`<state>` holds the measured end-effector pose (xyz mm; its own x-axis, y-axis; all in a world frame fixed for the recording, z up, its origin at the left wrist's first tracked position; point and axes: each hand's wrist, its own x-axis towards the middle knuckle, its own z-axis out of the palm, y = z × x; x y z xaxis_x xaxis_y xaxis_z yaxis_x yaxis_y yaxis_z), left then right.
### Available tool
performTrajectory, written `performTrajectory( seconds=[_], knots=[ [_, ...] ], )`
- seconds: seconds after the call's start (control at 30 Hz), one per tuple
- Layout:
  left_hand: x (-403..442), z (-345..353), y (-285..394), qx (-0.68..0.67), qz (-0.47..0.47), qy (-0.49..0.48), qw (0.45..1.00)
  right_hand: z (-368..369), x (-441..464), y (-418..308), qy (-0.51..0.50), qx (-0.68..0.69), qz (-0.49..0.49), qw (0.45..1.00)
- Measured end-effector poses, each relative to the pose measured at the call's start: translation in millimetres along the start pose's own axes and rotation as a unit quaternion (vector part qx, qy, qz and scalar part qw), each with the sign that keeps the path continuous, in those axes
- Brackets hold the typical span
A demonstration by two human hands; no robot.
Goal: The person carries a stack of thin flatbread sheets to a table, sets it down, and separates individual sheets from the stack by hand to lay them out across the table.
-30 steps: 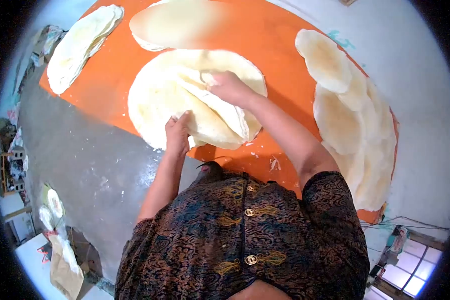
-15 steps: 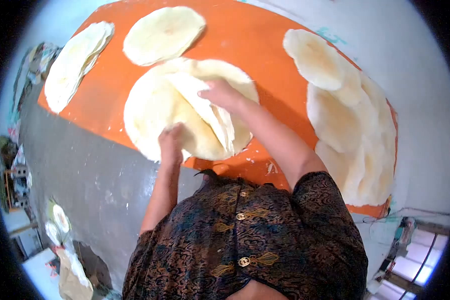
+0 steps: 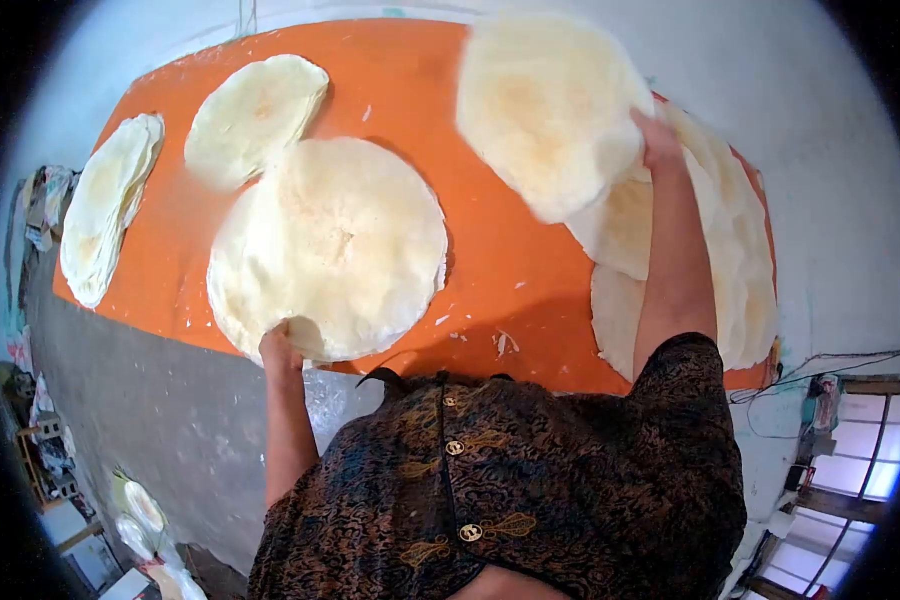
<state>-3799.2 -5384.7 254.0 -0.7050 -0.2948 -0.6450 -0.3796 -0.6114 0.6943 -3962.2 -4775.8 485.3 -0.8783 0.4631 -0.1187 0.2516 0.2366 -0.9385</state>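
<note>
A large round stack of thin pale sheets (image 3: 355, 240) lies near the front edge of the orange surface. At the lower left rim of this stack, my left hand (image 3: 280, 345) has its fingers closed on the sheet edge. Over at the upper right, my right hand (image 3: 658, 138) grips the right edge of a single round sheet (image 3: 545, 110), which is raised and slightly blurred. Below and behind that sheet, a spread of overlapping sheets (image 3: 720, 250) covers the right end of the orange surface.
Farther back on the orange surface (image 3: 400, 75) is a smaller round stack (image 3: 255, 110). Folded, layered sheets (image 3: 110, 215) lie at its left end. White scraps (image 3: 505, 343) are near the front edge. A grey surface (image 3: 170, 400) adjoins on the left.
My right hand has moved from the central stack to the upper right and now holds a single sheet. The folded sheets on the central stack are gone; its top lies flat. The view has shifted.
</note>
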Motion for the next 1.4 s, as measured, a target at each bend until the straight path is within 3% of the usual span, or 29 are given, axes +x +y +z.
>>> performTrajectory(
  seconds=[0.07, 0.1, 0.17, 0.27, 0.33, 0.37, 0.4, 0.43, 0.47, 0.5, 0.53, 0.57, 0.6, 0.67, 0.73, 0.77, 0.83, 0.9, 1.0, 1.1, 1.17, 1.23, 1.33, 1.4],
  knots=[
    [10, -9, -4, 0.011, 0.001, 0.010, 1.000, -34, 9, 86, 0.071, -0.150, 0.107, 0.980],
    [14, -13, -6, 0.018, 0.001, 0.006, 1.000, -42, 8, 143, 0.183, -0.206, -0.144, 0.950],
    [11, -12, -3, -0.002, -0.022, -0.029, 0.999, -35, -15, 179, 0.318, -0.275, 0.058, 0.905],
    [-20, 8, 14, -0.056, -0.075, -0.090, 0.992, 14, -60, 173, 0.378, -0.355, 0.036, 0.855],
    [-37, 26, 22, -0.070, -0.078, -0.088, 0.991, 54, -91, 144, 0.193, -0.325, -0.093, 0.921],
    [-43, 33, 27, -0.068, -0.069, -0.093, 0.991, 85, -88, 178, 0.158, -0.311, -0.212, 0.913],
    [-48, 40, 32, -0.067, -0.059, -0.099, 0.991, 121, -125, 145, 0.031, -0.178, -0.195, 0.964],
    [-54, 48, 36, -0.067, -0.049, -0.104, 0.991, 158, -147, 140, -0.082, -0.108, -0.227, 0.965],
    [-62, 57, 40, -0.055, -0.018, -0.107, 0.993, 176, -197, 66, -0.203, -0.205, -0.258, 0.922],
    [-72, 67, 45, -0.042, 0.013, -0.111, 0.993, 214, -225, 86, -0.190, -0.139, -0.316, 0.919],
    [-81, 77, 49, -0.030, 0.044, -0.115, 0.992, 226, -251, 50, -0.316, -0.162, -0.333, 0.873],
    [-89, 87, 52, -0.038, 0.053, -0.106, 0.992, 246, -274, 31, -0.365, -0.231, -0.369, 0.823],
    [-85, 83, 53, -0.043, 0.059, -0.108, 0.992, 254, -295, 38, -0.344, -0.268, -0.439, 0.786],
    [-69, 70, 54, -0.052, 0.068, -0.113, 0.990, 266, -294, 42, -0.337, -0.280, -0.438, 0.785],
    [-70, 55, 62, -0.067, 0.007, -0.099, 0.993, 265, -243, 68, -0.283, -0.282, -0.366, 0.841],
    [-71, 50, 61, -0.076, -0.004, -0.091, 0.993, 237, -245, 53, -0.091, -0.411, -0.391, 0.819],
    [-56, 28, 52, -0.096, -0.010, -0.115, 0.989, 208, -210, 73, -0.029, -0.572, -0.252, 0.780],
    [-56, 29, 44, -0.092, 0.005, -0.092, 0.991, 182, -167, 134, 0.078, -0.609, -0.311, 0.725],
    [-67, 43, 44, -0.076, 0.023, -0.075, 0.994, 160, -148, 124, 0.102, -0.657, -0.369, 0.650],
    [-69, 46, 50, -0.068, 0.034, -0.083, 0.994, 141, -115, 107, 0.089, -0.711, -0.308, 0.625],
    [-64, 41, 50, -0.062, 0.029, -0.091, 0.993, 116, -95, 83, 0.000, -0.650, -0.266, 0.712],
    [-57, 39, 45, -0.066, 0.019, -0.092, 0.993, 86, -65, 89, 0.025, -0.498, -0.177, 0.849],
    [-53, 38, 38, -0.081, 0.011, -0.085, 0.993, 56, -55, 70, 0.135, -0.350, -0.191, 0.907],
    [-54, 37, 36, -0.081, 0.008, -0.090, 0.993, 69, -64, 74, 0.095, -0.389, -0.186, 0.897]
  ],
)
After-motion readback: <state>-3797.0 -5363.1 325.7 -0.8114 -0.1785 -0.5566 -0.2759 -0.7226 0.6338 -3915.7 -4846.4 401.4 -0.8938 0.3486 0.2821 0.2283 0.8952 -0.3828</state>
